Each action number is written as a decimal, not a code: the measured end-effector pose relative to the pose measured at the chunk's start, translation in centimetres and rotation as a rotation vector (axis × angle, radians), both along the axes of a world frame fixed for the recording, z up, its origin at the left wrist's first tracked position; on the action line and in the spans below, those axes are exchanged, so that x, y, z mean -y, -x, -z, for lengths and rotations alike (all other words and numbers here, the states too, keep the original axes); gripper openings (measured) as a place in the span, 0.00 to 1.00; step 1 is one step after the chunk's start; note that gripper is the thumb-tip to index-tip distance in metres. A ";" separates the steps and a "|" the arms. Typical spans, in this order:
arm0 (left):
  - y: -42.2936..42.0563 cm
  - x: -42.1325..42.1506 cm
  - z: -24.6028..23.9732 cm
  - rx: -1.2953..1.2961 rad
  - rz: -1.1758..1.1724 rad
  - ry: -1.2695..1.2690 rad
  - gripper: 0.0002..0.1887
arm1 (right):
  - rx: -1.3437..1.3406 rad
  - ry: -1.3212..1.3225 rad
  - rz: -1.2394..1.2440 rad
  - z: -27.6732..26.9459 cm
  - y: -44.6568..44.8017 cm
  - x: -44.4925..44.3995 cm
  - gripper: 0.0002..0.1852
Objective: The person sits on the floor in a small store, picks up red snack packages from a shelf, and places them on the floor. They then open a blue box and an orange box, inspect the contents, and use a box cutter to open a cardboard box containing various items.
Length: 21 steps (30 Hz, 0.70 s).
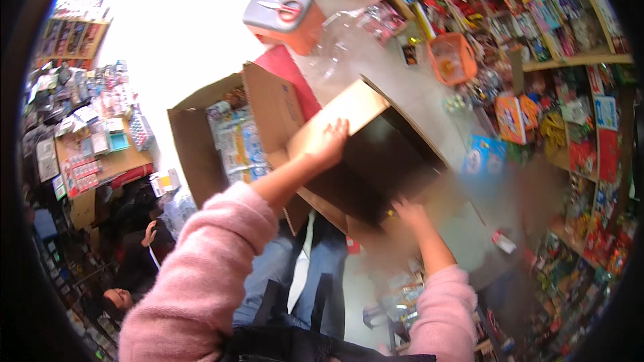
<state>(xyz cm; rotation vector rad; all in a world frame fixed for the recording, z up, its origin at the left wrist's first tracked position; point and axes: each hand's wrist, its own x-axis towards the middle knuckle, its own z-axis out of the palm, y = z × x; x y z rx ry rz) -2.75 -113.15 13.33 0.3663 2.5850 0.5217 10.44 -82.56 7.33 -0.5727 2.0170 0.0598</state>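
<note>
An open cardboard box (352, 100), dark and seemingly bare inside, is tilted in front of me. My left hand (327, 143) lies with spread fingers on its upper left side panel. At its lower right edge is my right hand (410, 211), partly blurred, with the fingertips at the opening; how firmly it grips cannot be told. To the left stands a second open cardboard box (193, 146), with plastic-wrapped packs (239, 143) inside.
Scissors (284, 10) rest on a lidded orange bin (297, 25) beyond the boxes. An orange basket (452, 59) and a blue package (484, 156) are on the floor at right. Stocked shelves (578, 65) line the right. Another person (136, 251) is at lower left.
</note>
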 end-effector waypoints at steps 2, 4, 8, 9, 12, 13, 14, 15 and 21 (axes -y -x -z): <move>0.0 0.0 0.0 0.025 -0.019 0.002 0.32 | 0.102 -0.081 -0.079 2.0 0.9 0.5 0.16; 0.2 0.2 -0.1 0.045 0.014 0.032 0.33 | 0.022 -0.048 -0.119 1.6 1.2 0.2 0.09; 0.5 1.0 -1.6 0.074 -0.051 -0.045 0.33 | -0.195 0.078 -0.074 -3.9 1.1 -2.0 0.05; 0.4 1.3 -2.4 0.071 -0.028 -0.069 0.33 | -0.199 0.114 -0.064 -5.6 1.2 -2.6 0.03; 0.6 2.1 -5.2 0.056 0.070 -0.147 0.34 | -0.241 0.197 -0.023 -11.3 1.2 -4.2 0.08; 0.1 2.7 -6.2 0.032 0.041 -0.192 0.34 | -0.276 0.244 -0.024 -12.8 1.5 -4.4 0.09; 0.2 3.1 -7.0 0.197 -0.046 -0.188 0.35 | -0.286 0.260 -0.025 -14.7 1.4 -5.0 0.09; 0.7 3.6 -7.7 0.321 -0.129 -0.202 0.35 | -0.297 0.269 -0.026 -16.6 1.2 -5.5 0.10; 1.2 5.2 -9.7 0.125 -0.093 -0.218 0.33 | -0.327 0.287 -0.056 -24.9 1.0 -5.1 0.06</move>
